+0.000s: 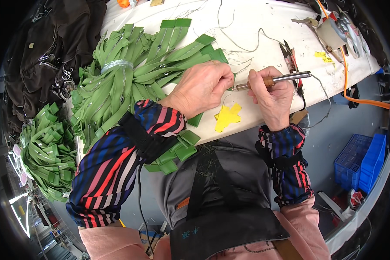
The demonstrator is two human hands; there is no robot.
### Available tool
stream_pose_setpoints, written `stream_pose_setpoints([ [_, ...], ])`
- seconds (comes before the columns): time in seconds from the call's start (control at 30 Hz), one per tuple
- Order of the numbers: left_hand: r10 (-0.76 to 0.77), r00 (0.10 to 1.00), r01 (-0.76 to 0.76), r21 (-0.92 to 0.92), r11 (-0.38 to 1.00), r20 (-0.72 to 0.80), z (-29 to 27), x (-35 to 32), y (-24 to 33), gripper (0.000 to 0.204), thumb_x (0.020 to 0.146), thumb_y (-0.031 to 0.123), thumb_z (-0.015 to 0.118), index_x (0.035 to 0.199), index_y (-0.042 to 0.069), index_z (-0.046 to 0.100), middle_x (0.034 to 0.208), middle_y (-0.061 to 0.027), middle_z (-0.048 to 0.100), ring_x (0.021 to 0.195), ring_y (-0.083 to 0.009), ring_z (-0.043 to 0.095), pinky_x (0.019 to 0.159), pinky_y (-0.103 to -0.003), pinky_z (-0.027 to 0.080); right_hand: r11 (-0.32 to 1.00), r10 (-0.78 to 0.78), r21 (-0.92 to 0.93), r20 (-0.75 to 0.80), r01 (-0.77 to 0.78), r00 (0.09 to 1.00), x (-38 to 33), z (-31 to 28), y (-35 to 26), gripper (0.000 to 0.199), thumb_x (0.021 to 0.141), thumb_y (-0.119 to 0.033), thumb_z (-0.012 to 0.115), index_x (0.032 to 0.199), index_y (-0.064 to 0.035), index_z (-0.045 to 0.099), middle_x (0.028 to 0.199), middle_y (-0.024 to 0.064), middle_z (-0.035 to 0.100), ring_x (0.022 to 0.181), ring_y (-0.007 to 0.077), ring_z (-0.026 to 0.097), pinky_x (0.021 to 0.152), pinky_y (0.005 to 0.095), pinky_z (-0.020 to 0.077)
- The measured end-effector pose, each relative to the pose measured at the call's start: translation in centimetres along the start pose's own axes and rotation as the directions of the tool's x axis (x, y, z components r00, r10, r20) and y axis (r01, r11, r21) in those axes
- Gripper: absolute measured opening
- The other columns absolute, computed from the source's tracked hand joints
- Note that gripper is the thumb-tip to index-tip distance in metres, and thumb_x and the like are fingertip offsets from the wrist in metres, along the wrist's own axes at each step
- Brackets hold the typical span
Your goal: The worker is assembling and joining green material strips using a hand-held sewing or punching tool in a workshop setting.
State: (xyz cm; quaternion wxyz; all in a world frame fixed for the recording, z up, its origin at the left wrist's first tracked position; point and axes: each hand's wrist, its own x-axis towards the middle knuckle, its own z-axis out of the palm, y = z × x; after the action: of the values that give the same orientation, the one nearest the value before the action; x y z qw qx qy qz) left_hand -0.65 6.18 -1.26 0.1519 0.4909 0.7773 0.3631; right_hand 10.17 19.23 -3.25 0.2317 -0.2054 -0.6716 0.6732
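My left hand (203, 84) is closed near the table's front edge, its fingertips pinched at the end of a green zipper that they mostly hide. Facing it, my right hand (271, 95) grips a pen-like tool (292, 76) with a shiny metal barrel and a brown grip. The tool's narrow metal end points left, close to my left fingertips. A big bundle of green zippers (112, 82), tied with a clear band, lies left of my left hand. More zipper ends (177, 149) hang over the edge onto my lap beneath my left forearm.
Another pile of green zippers (47, 156) and dark garments (52, 52) are at the left. Yellow tape (228, 117) sticks near the front edge. Black-and-red snips (290, 65), a tape roll (331, 34) and an orange cable (346, 78) are right. Blue crates (355, 160) stand below.
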Motion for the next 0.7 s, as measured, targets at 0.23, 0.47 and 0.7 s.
stream_pose_setpoints([
  [0.23, -0.009, 1.000, 0.009, -0.003, 1.000, 0.008, -0.1, 0.0, 0.1, 0.010, 0.081, 0.008, 0.054, 0.081, -0.002, 0.055, 0.072, -0.0129, 0.055, 0.064, -0.0238, 0.053, 0.061, -0.032, 0.043, 1.000, 0.026, 0.017, -0.010, -0.026, 1.000, -0.1, 0.0, -0.2, 0.014, 0.083, -0.009, 0.061, 0.073, -0.0011, 0.055, 0.058, -0.0025, 0.054, 0.052, 0.0008, 0.045, 0.047, 0.0164, 0.0350],
  [0.47, -0.050, 0.934, 0.128, -0.201, 0.971, 0.353, -3.8, -1.3, 2.1, 0.013, 0.084, 0.009, 0.052, 0.079, -0.001, 0.058, 0.081, -0.0061, 0.058, 0.075, -0.0155, 0.055, 0.067, -0.029, 0.043, 0.968, -0.042, 0.237, -0.187, 0.086, 0.982, -0.1, -0.3, 0.0, 0.016, 0.086, -0.012, 0.058, 0.077, -0.0002, 0.054, 0.061, 0.0034, 0.056, 0.049, 0.0066, 0.049, 0.045, 0.0189, 0.0382],
  [0.7, -0.028, 1.000, 0.027, 0.138, 0.990, 0.009, 0.8, 1.6, 0.6, 0.016, 0.080, 0.012, 0.057, 0.087, -0.002, 0.055, 0.081, -0.0151, 0.055, 0.072, -0.0246, 0.056, 0.066, -0.032, 0.044, 0.937, 0.005, 0.330, -0.334, 0.112, 0.943, 0.1, -1.0, 0.6, 0.020, 0.088, -0.018, 0.055, 0.081, 0.0010, 0.054, 0.068, 0.0064, 0.057, 0.050, 0.0090, 0.051, 0.048, 0.0209, 0.0423],
])
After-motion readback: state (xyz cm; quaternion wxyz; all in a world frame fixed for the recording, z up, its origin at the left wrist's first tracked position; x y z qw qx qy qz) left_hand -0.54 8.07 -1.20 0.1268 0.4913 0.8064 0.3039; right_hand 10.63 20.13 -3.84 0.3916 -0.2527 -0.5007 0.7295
